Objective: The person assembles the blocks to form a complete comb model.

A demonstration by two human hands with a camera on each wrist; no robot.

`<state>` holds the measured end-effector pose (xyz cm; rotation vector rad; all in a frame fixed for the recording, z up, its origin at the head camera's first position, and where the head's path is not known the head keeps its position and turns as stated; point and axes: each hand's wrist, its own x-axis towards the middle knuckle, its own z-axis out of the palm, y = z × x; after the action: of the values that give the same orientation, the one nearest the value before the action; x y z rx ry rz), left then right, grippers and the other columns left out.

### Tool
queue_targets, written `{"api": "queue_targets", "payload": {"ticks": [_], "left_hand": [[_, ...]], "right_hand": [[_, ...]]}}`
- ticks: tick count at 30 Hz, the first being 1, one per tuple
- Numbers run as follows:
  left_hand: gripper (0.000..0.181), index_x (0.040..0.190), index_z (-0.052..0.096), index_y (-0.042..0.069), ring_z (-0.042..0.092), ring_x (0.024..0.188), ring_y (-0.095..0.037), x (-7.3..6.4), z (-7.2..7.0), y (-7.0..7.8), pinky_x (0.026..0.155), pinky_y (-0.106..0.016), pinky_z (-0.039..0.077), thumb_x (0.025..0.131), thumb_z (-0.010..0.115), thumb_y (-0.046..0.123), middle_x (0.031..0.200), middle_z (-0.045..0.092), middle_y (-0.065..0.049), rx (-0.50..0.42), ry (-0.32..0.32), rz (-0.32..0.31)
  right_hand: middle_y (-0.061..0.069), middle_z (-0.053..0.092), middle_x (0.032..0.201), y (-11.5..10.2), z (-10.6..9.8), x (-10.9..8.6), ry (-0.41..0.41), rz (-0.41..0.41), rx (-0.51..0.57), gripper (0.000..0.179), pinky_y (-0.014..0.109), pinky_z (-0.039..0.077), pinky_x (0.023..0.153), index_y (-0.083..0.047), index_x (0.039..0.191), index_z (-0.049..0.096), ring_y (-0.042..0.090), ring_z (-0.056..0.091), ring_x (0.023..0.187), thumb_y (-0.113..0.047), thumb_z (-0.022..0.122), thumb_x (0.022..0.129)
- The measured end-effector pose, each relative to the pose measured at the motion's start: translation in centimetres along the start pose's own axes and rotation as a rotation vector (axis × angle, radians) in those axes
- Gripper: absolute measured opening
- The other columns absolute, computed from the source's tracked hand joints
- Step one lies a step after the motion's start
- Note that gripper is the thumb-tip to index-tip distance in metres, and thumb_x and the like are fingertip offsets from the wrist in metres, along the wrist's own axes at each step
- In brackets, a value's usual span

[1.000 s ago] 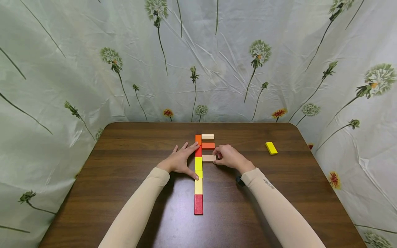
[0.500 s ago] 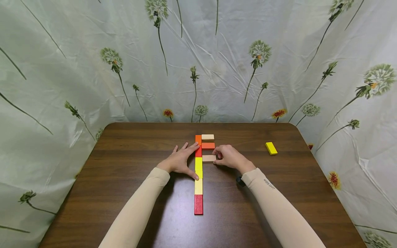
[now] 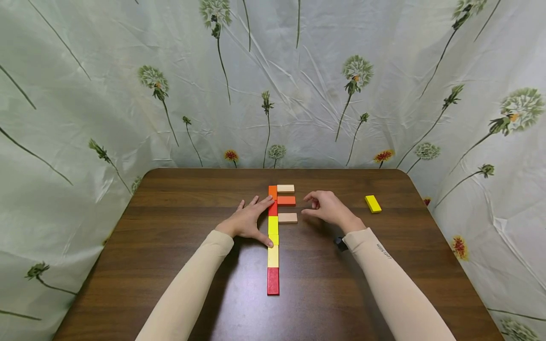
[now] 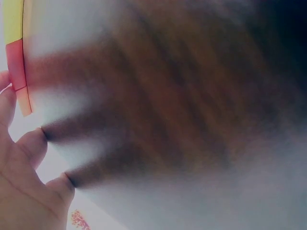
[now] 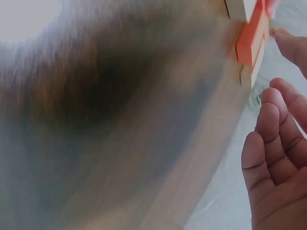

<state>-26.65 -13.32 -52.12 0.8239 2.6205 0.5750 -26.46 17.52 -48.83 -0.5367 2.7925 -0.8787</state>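
A straight column of wooden blocks runs away from the person: an orange block (image 3: 273, 191), a red block (image 3: 273, 209), yellow blocks (image 3: 273, 225), a pale yellow block (image 3: 273, 256) and a dark red block (image 3: 273, 281). My left hand (image 3: 248, 222) is spread along its left side, fingertips at the red block and thumb at the yellow ones. Three blocks stick out rightward: a striped natural block (image 3: 286, 188), an orange-red block (image 3: 286, 201) and a pinkish plain block (image 3: 287, 218). My right hand (image 3: 327, 208), holding nothing, hovers right of them with fingers loosely bent.
A loose yellow block (image 3: 373, 203) lies on the right side of the brown wooden table (image 3: 170, 213). Behind the table's far edge hangs a pale curtain (image 3: 307, 123) with dandelion prints. A dark band (image 3: 340, 244) sits at the right wrist.
My right hand has let go of the pinkish block and moved off to the right and slightly back. The left hand and all the blocks stay where they were.
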Motion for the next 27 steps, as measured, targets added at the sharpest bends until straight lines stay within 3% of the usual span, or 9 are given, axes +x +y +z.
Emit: {"api": "queue_targets", "payload": {"ticks": [13, 19, 27], "left_hand": [[0.134, 0.174, 0.023, 0.024, 0.007, 0.170, -0.038, 0.0, 0.0, 0.1, 0.130, -0.075, 0.002, 0.068, 0.094, 0.069, 0.182, 0.014, 0.007, -0.010, 0.000, -0.002], [0.135, 0.174, 0.023, 0.024, 0.007, 0.170, -0.038, -0.1, -0.1, 0.2, 0.130, -0.075, 0.002, 0.068, 0.094, 0.070, 0.182, 0.014, 0.007, -0.004, -0.003, -0.001], [0.135, 0.174, 0.023, 0.024, 0.007, 0.170, -0.038, -0.2, -0.1, 0.1, 0.129, -0.076, 0.003, 0.068, 0.095, 0.068, 0.182, 0.014, 0.006, -0.008, -0.001, 0.008]], "right_hand": [[0.007, 0.062, 0.087, 3.7, -3.3, -2.1, 0.213, 0.152, -0.038, 0.040, 0.033, 0.048, 0.074, 0.002, 0.131, 0.071, 0.021, 0.055, 0.078, -0.023, 0.078, 0.101], [0.011, 0.065, 0.088, 5.9, -4.6, -3.8, 0.313, 0.213, -0.078, 0.040, 0.041, 0.049, 0.078, 0.007, 0.128, 0.070, 0.024, 0.057, 0.078, -0.022, 0.074, 0.101], [0.015, 0.065, 0.089, 8.6, -5.5, -5.9, 0.358, 0.307, -0.075, 0.045, 0.056, 0.053, 0.088, 0.011, 0.130, 0.067, 0.030, 0.059, 0.081, -0.023, 0.074, 0.101]]}}
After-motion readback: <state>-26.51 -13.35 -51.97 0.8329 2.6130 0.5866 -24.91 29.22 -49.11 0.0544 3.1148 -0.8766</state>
